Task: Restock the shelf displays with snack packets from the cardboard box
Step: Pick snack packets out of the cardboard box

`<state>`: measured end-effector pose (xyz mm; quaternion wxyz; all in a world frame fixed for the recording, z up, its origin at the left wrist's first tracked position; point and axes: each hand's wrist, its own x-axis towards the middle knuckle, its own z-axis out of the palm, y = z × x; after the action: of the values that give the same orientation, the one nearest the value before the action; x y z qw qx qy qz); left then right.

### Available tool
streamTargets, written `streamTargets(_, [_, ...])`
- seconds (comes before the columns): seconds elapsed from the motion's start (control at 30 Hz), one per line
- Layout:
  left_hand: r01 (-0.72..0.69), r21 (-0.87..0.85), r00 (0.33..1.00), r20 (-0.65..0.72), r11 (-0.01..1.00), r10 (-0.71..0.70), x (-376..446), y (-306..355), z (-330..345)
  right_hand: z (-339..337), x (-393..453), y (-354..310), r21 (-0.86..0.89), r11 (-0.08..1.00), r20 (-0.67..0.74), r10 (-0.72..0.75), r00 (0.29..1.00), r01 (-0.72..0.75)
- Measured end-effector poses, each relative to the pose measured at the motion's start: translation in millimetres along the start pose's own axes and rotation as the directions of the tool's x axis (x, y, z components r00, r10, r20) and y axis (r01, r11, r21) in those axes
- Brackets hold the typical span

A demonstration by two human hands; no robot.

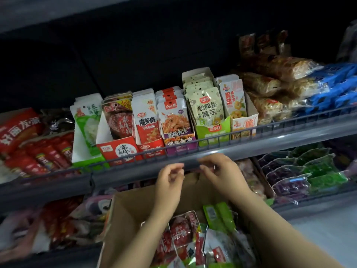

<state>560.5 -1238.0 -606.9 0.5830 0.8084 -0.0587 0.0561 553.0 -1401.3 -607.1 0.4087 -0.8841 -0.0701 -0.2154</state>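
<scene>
Hands hang empty above the box [135, 207], just under the front rail of the upper shelf [270, 135]. The left hand [169, 182] has its fingers loosely curled with nothing between them; the right hand [220, 171] is the same, fingertips bent inward toward the left, gripping nothing. Both are blurred, so finer finger detail cannot be told.

The box stands open below the hands, its brown inner wall showing, with loose snack packets [195, 240] heaped in its bottom: red ones, green ones and some silvery ones.

On the upper shelf a row of display cartons stands behind the wire rail, each packed upright with packets: a green-and-white carton [85, 144] at the left, then a red carton [119, 149], a second red one [149, 146], a purple carton [178, 142], a green carton [212, 130] and a yellow-and-white one [244, 124]. Red packs [38, 153] lie left of the cartons; blue packs [336, 84] lie at the right. On the lower shelf, purple and green packs [301, 173] sit right of the box.
</scene>
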Motion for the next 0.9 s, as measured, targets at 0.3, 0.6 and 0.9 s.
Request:
streamTargets(0.3, [0.285, 0.24, 0.924, 0.189, 0.928, -0.333, -29.5, -96.0, -4.8, 57.1, -30.5, 24.4, -0.183, 0.963, 0.708, 0.269, 0.653, -0.199])
streamTargets(0.6, [0.213, 0.638, 0.895, 0.178, 0.741, -0.41, -43.5, -164.3, -13.0, 100.5, -64.6, 62.1, -0.37, 0.894, 0.775, 0.447, 0.447, -0.253])
streamTargets(0.9, [0.065, 0.764, 0.808, 0.337, 0.642, -0.483, -49.2, -183.8, -12.9, 132.8, -82.4, 72.3, -0.29, 0.784, 0.693, 0.567, 0.445, -0.548])
